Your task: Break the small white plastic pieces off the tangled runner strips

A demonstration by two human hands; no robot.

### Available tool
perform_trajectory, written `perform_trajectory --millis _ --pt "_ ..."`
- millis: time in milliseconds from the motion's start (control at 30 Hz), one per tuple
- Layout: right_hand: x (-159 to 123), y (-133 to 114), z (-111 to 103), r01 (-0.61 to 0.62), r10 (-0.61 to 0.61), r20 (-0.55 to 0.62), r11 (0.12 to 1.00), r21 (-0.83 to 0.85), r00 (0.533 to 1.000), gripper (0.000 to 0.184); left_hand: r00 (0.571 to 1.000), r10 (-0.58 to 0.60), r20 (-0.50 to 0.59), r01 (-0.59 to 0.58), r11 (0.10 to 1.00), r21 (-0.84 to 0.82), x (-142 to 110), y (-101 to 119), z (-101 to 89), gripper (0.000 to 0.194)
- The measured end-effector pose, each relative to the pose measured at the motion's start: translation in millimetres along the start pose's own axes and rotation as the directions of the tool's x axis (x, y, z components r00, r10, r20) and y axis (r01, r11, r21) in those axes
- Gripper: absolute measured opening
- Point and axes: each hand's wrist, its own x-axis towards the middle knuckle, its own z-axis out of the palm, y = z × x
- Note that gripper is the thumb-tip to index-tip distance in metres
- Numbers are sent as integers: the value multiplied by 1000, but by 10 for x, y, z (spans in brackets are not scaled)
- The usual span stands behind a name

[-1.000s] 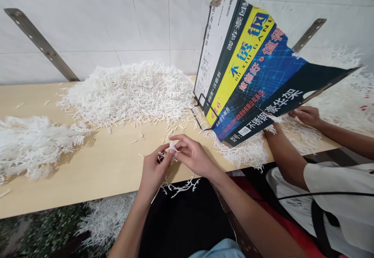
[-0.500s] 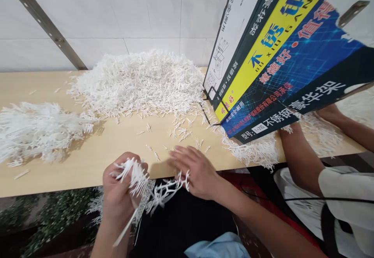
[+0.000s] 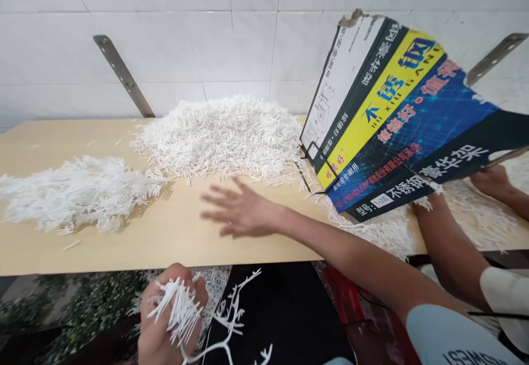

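My left hand [image 3: 167,315], below the table's front edge, is closed around a bundle of thin white plastic sprigs [image 3: 179,307]. From under that fist a larger white branched plastic stem [image 3: 226,329] sticks out to the right, over the dark clothing on my lap. Where the stem is gripped is hidden. My right hand [image 3: 243,208] reaches over the table with fingers spread, slightly blurred, and holds nothing. Just beyond it lies a large heap of white sprigs [image 3: 223,133]. A smaller heap of longer white pieces [image 3: 86,191] is to its left.
A printed cardboard panel [image 3: 380,117] leans upright in a black wire stand [image 3: 316,164] at right. Behind it, another person's arms [image 3: 438,227] reach among more white pieces [image 3: 384,232]. Tiled wall backs the wooden table [image 3: 165,249]. Leafy plants [image 3: 86,301] stand below left.
My right hand has left the branched stem and swung up onto the table, fingers spreading. Loose sprigs in front of the large heap are gone from there. My left hand has dropped lower; the view has shifted.
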Motion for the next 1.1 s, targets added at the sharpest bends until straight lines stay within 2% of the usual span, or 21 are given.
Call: perform_trajectory --millis 33,67,133,233,300,367,467,567,667,767,900,967,1033,1100 --pt "45 -14 58 80 -81 61 997 19 995 57 1000 -6 -5 6 1000 -12 6 -9 -25 37" --pt "90 34 106 92 -95 102 995 33 990 55 1000 -11 -6 10 1000 -25 15 -21 -48 37" --pt "183 289 135 -22 22 123 1000 0 992 53 1000 -14 -3 14 999 -49 36 -54 -91 39" --pt "245 752 -19 -223 228 36 969 -103 973 47 999 -47 27 48 998 -48 73 -123 -148 37" --pt "135 843 -194 -343 332 -90 925 -164 939 46 997 -74 30 75 996 -38 99 -174 -184 35" --pt "-122 673 -329 -466 425 -232 869 -166 875 46 996 -86 -19 85 995 -47 124 -224 -221 35" --pt "-665 127 -328 -615 557 -321 781 -109 765 47 989 -96 -114 88 993 -78 152 -293 -269 37" --pt "-1135 -341 -140 -731 706 -199 675 -102 680 60 986 -129 -106 119 988 -97 170 -344 -276 37" --pt "-1305 -448 39 -787 784 -77 607 -112 616 77 983 -154 -100 148 987 -70 226 -385 -207 33" --pt "-1133 -183 90 -779 779 -45 621 -93 626 78 982 -167 -86 170 985 27 392 -455 -68 32" --pt "-635 439 25 -706 703 -59 707 -43 708 74 987 -161 -27 163 973 165 731 -600 150 32" --pt "-428 691 4 -674 667 -110 738 -38 737 62 990 -138 -10 135 952 276 868 -667 240 34" --pt "-317 830 5 -672 654 -197 739 -39 731 51 995 -99 -1 90 899 429 947 -720 302 36" --pt "-301 850 10 -668 620 -327 742 -49 713 44 998 -65 15 45 822 567 971 -758 332 38"
